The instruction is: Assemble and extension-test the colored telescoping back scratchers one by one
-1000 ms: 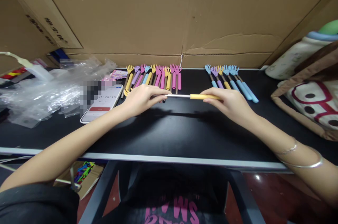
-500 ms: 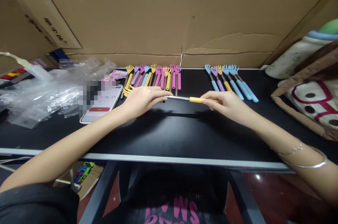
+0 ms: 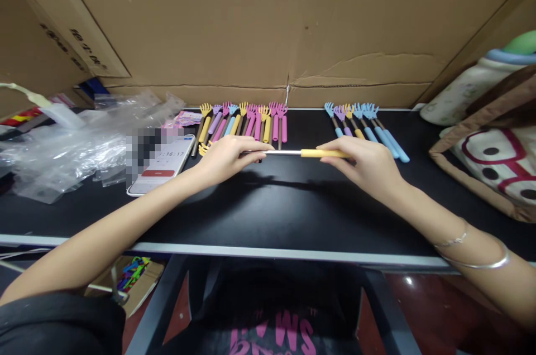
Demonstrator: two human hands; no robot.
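- Holding a claw-headed stick (image 3: 309, 153) level above the middle of the counter (image 3: 285, 215), clear of the top by the look of the shadow below, and roughly parallel to the near edge.
- Pinching its metal rod (image 3: 287, 152) with the fingers and thumb of the left hand (image 3: 228, 158).
- Showing just past that hand, toward the left edge: a yellow claw (image 3: 204, 149), partly hidden, probably the head of the same stick.
- Grasping the yellow sleeve (image 3: 312, 153) at the other end with the fingers and thumb of the right hand (image 3: 366, 168), so neither hand free.
- Judging from this two-ended grip, busy with the fit of sleeve on rod; impossible to tell whether pushing, pulling or twisting.
- Calling, most likely, for a steady left pinch, with rod and sleeve in one straight line, and for force from the right along that line.
- Lying along the far edge, left of centre: a row of similar sticks (image 3: 258, 127); toward the far right corner, a smaller group (image 3: 385, 140), near the right hand.
- Resting nearer the left edge: a phone (image 3: 178, 154) and clear plastic bags (image 3: 96, 143).
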